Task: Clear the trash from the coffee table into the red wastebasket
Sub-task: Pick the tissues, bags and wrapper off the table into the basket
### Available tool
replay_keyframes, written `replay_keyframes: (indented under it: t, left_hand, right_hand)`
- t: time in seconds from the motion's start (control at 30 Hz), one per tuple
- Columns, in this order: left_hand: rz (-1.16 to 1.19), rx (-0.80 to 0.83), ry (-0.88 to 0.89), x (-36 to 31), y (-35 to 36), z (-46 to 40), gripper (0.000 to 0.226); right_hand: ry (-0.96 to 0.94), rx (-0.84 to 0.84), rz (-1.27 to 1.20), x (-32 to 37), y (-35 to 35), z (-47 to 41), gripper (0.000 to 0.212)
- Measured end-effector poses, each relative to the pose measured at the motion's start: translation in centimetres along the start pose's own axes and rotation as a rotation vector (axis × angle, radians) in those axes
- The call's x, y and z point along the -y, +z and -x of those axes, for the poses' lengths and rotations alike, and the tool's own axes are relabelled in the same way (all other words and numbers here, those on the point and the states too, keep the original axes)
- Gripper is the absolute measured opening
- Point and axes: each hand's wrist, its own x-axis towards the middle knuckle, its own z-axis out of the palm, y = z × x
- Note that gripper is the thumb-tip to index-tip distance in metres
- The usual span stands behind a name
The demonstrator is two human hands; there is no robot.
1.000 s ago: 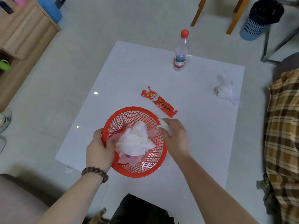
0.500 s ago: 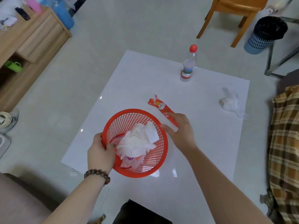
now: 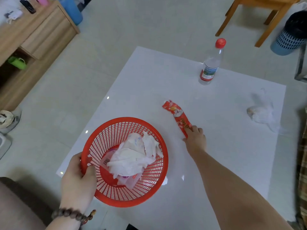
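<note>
A red mesh wastebasket [image 3: 123, 119] rests on the near left of the white coffee table [image 3: 149, 80]. My left hand [image 3: 78, 178] grips its near rim. Crumpled white tissues [image 3: 132, 156] and a pink wrapper lie inside it. To the right of the basket, my right hand [image 3: 196, 140] pinches the near end of a red snack wrapper [image 3: 177, 115], which lies flat on the table. A clear plastic bottle [image 3: 210, 67] with a red cap stands upright at the far side. A crumpled clear plastic bag [image 3: 262, 113] lies near the right edge.
A wooden chair [image 3: 259, 14] and a blue bin with a black liner [image 3: 292, 34] stand on the floor beyond the table. A wooden cabinet [image 3: 33, 39] is at the far left. Plaid cloth [image 3: 303, 155] shows at the right edge.
My right hand dropped a white tissue into the basket, then moved away to the right and forward onto the red wrapper's near end. My left hand has stayed on the basket rim.
</note>
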Motion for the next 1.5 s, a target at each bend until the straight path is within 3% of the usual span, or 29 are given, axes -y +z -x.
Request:
replay_keyframes:
  t: [0.07, 0.23, 0.33, 0.43, 0.6, 0.7, 0.8, 0.97, 1.13, 1.3, 1.5]
  left_hand:
    - [0.015, 0.015, -0.015, 0.2, -0.2, -0.1, 0.015]
    - [0.029, 0.01, -0.017, 0.6, -0.3, -0.4, 0.019]
    - [0.02, 0.015, -0.005, 0.6, -0.4, -0.4, 0.019]
    - [0.018, 0.025, 0.011, 0.4, -0.8, -0.2, 0.02]
    - [0.062, 0.064, 0.062, -1.2, -2.2, 0.6, 0.022]
    - [0.095, 0.1, 0.114, -2.8, -3.1, 1.4, 0.022]
    - [0.138, 0.171, 0.16, -4.2, -3.5, 2.2, 0.023]
    - [0.203, 0.299, 0.257, -5.4, -3.9, 3.6, 0.023]
    - [0.191, 0.399, 0.329, -6.3, -3.6, 5.4, 0.017]
    - [0.184, 0.439, 0.379, -7.1, -2.5, 9.0, 0.015]
    - [0.185, 0.458, 0.414, -8.1, 0.0, 15.9, 0.015]
  right_hand:
    - [0.036, -0.053, -0.042, 0.1, 0.6, 0.7, 0.036]
    - [0.123, -0.025, -0.128, 0.2, 1.1, 2.3, 0.034]
    - [0.151, 0.003, -0.26, 0.8, -0.1, 4.0, 0.028]
    - [0.15, -0.087, -0.46, 2.5, -3.0, 6.9, 0.025]
    - [-0.016, -0.339, -0.708, 6.5, -10.8, 14.0, 0.019]
    - [-0.168, -0.36, -0.733, 9.6, -15.0, 18.4, 0.017]
    - [-0.288, -0.178, -0.562, 12.7, -16.5, 21.1, 0.02]
    - [-0.241, 0.194, -0.209, 15.0, -15.4, 22.8, 0.028]
    - [-0.207, 0.287, -0.148, 13.5, -14.7, 25.3, 0.028]
    - [-0.145, 0.121, -0.252, 9.3, -16.7, 29.2, 0.036]
    - [0.115, -0.396, -0.45, -1.4, -17.9, 35.8, 0.055]
